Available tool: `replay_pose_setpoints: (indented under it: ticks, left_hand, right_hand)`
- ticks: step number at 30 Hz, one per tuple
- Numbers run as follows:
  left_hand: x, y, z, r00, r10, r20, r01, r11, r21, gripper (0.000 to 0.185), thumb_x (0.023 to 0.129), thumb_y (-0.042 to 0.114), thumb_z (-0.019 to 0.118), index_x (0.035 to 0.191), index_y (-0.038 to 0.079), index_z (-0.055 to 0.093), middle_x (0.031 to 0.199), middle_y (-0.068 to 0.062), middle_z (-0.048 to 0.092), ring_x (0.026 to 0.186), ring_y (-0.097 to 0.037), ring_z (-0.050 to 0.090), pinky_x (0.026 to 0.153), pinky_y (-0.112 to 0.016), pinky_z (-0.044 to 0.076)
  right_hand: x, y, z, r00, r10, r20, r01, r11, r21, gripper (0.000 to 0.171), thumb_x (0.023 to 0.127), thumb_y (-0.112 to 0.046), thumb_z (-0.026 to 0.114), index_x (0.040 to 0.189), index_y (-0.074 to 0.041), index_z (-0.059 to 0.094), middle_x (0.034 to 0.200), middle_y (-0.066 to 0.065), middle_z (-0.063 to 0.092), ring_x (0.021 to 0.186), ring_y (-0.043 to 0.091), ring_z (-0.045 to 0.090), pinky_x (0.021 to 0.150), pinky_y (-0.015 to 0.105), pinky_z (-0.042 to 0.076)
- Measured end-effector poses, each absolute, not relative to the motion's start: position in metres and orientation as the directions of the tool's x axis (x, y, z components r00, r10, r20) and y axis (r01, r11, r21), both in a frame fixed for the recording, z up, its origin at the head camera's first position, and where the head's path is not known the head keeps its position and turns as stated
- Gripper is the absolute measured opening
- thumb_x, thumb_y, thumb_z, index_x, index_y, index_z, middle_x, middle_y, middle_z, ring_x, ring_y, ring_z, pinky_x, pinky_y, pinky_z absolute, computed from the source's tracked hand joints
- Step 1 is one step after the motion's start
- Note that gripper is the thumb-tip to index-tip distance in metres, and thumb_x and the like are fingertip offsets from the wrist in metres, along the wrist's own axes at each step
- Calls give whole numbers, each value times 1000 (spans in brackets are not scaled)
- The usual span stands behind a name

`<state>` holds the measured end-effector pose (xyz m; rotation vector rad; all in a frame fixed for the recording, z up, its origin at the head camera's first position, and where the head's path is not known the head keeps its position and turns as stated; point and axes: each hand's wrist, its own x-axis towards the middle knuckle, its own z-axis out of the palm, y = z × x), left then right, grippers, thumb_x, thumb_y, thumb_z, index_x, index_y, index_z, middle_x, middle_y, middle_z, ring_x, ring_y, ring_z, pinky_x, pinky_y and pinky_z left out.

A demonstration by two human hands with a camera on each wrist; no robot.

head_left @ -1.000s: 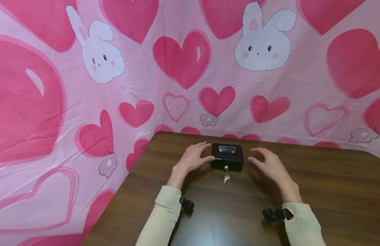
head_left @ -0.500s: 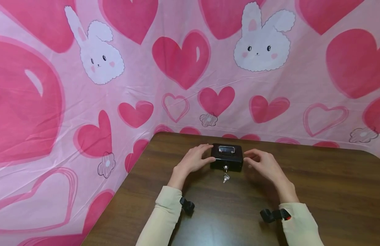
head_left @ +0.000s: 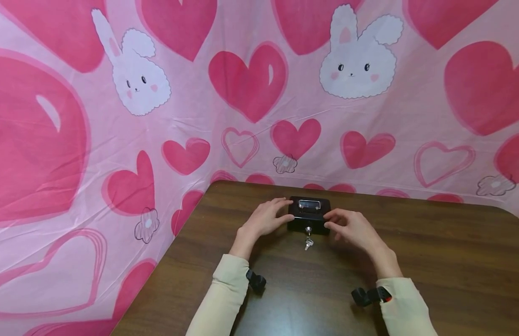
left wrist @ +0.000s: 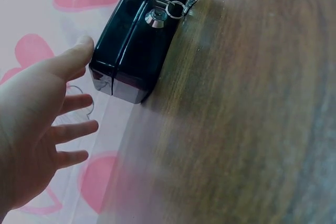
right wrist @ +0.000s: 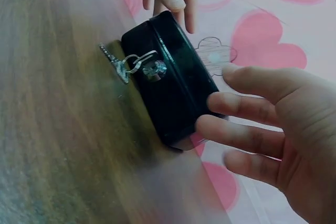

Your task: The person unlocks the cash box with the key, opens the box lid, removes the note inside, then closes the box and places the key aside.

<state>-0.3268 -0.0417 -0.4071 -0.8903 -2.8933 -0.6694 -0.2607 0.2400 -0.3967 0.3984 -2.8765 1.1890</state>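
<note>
A small black cash box (head_left: pixel 299 225) stands on the table with its lid down and a silver handle (head_left: pixel 309 204) folded on top. Keys (head_left: pixel 308 244) hang by a ring from a key sitting in the front lock (left wrist: pixel 156 18). My left hand (head_left: pixel 262 218) is at the box's left side, fingers spread and loosely extended, thumb tip at the lid edge. On the other side, my right hand (head_left: pixel 355 228) has its fingertips right at the box's right edge. In the right wrist view those fingers (right wrist: pixel 241 135) are slightly bent and grip nothing.
The brown wooden table (head_left: pixel 301 294) extends widely around the box. A pink cloth (head_left: pixel 242 93) with hearts and rabbits hangs behind the table and along its left. Each sleeve has a black wrist camera strap (head_left: pixel 370 295) at its cuff.
My right hand has moved left from beside the box until its fingertips overlap the right edge. My left hand stays almost where it was; the box and keys have not moved.
</note>
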Motion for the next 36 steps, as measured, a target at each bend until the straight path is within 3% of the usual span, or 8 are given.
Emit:
replay_pose_setpoints:
  ticks: [5,11,36]
  left_hand:
    - [-325,-41,-408,-840,520,156,535,744,401,64,94,59,54,150,30,45,157,-2,42,144,-25,41,119,-50,30]
    - [-324,-40,-408,-844,513,158,529,745,405,65,93,61,56,150,32,45,156,-1,43,143,-24,41,119,-50,30]
    - [-324,-35,-412,-830,536,156,549,731,406,55,94,51,60,145,33,51,157,0,42,142,-24,44,117,-50,33]
  right_hand:
    - [-260,237,-398,-959,-271,82,-252,684,-685,33,92,-34,71,117,-14,69,99,8,73,58,17,65,65,30,54]
    - [-262,233,-401,-936,-342,84,-304,661,-686,33,91,-33,71,116,-12,69,95,5,72,55,18,64,62,30,55]
    - [-263,214,-419,-904,-414,106,-358,599,-716,26,91,-24,72,114,-12,69,96,8,75,51,20,64,58,28,54]
